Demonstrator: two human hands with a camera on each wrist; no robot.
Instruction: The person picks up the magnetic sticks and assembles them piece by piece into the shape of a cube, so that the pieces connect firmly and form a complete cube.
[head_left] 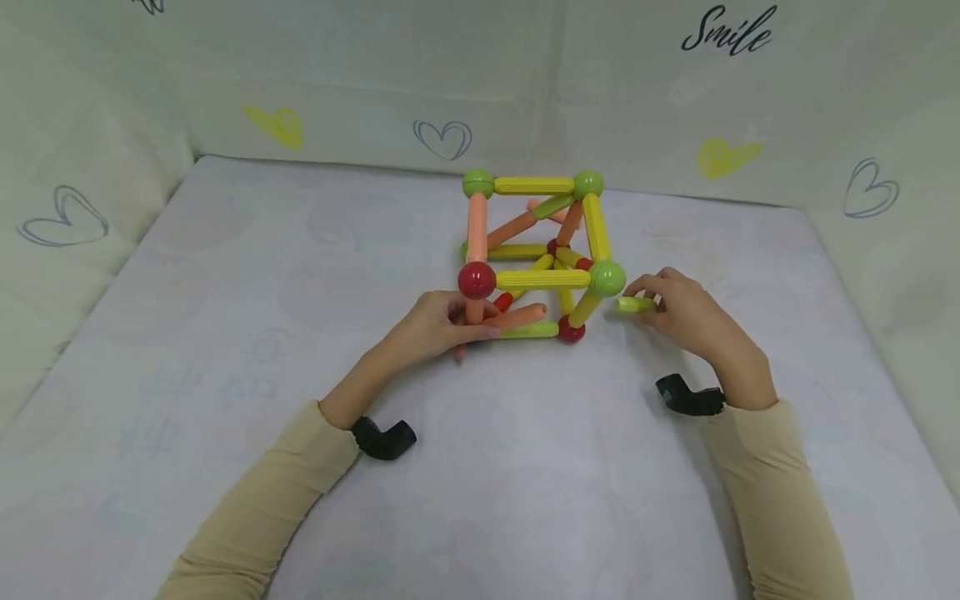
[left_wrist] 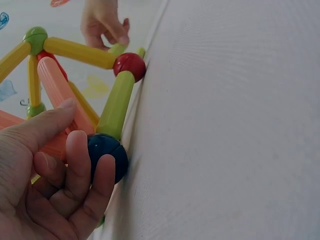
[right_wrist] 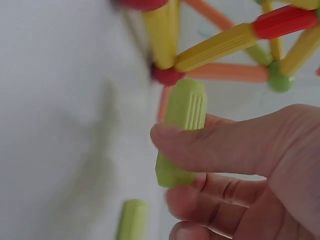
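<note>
A cube-like frame of coloured rods and balls (head_left: 543, 280) stands toward the back of the table, with slanting rods inside it. At its lower front left corner my left hand (head_left: 431, 321) pinches a salmon-orange rod (head_left: 521, 317). In the left wrist view the curled fingers are against a dark blue ball (left_wrist: 107, 150). Just right of the frame, my right hand (head_left: 682, 312) holds a short light-green rod (right_wrist: 185, 107) between thumb and fingers, apart from the structure in the head view. Part of the lower left corner is hidden by my left hand.
Another light-green rod (right_wrist: 132, 221) lies on the table in the right wrist view. Black wrist-worn devices (head_left: 386, 440) sit at both cuffs. Behind the white tabletop (head_left: 225, 333) hangs a pale cloth (head_left: 360, 67) with hearts and lettering.
</note>
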